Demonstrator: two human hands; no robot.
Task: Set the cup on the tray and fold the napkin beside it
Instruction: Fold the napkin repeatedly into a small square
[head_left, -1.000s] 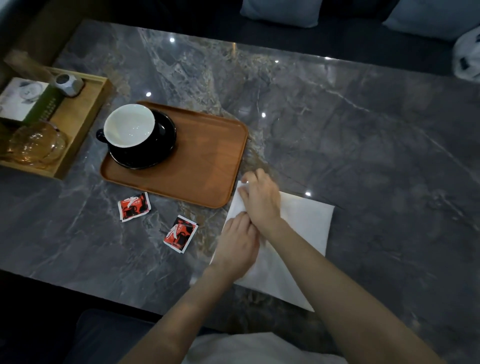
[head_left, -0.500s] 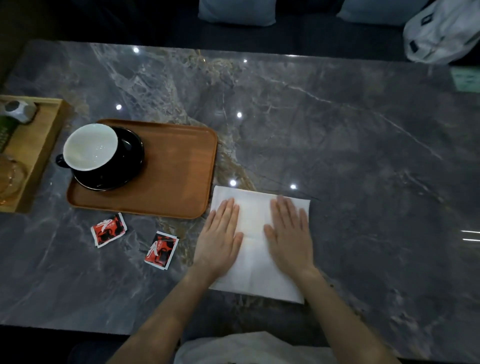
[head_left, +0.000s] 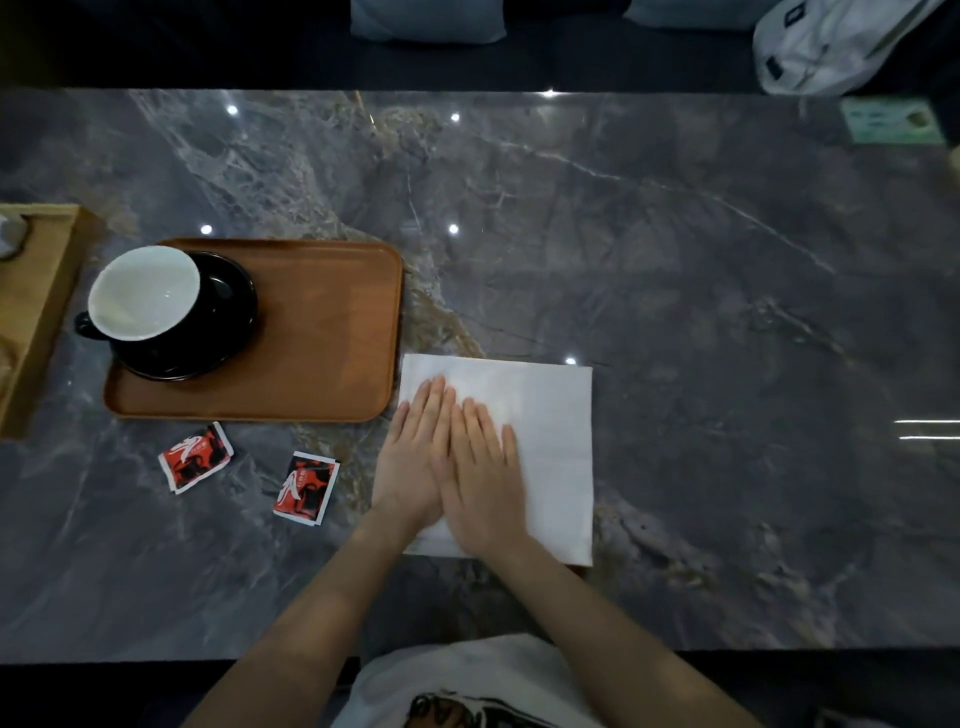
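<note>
A black cup with a white inside stands on a black saucer at the left end of the brown wooden tray. Just right of the tray, a white napkin lies flat on the dark marble table. My left hand and my right hand rest palm down on the napkin's left half, side by side and touching, fingers straight. Neither hand holds anything. The hands hide the napkin's lower left part.
Two red and black sachets lie on the table in front of the tray. A light wooden box sits at the left edge. A white bag and cushions lie beyond the far edge.
My hands were together at the napkin's left corner, then spread flat and apart across it. Now the right hand has slid left against the left hand. The napkin lies squarer to the table.
</note>
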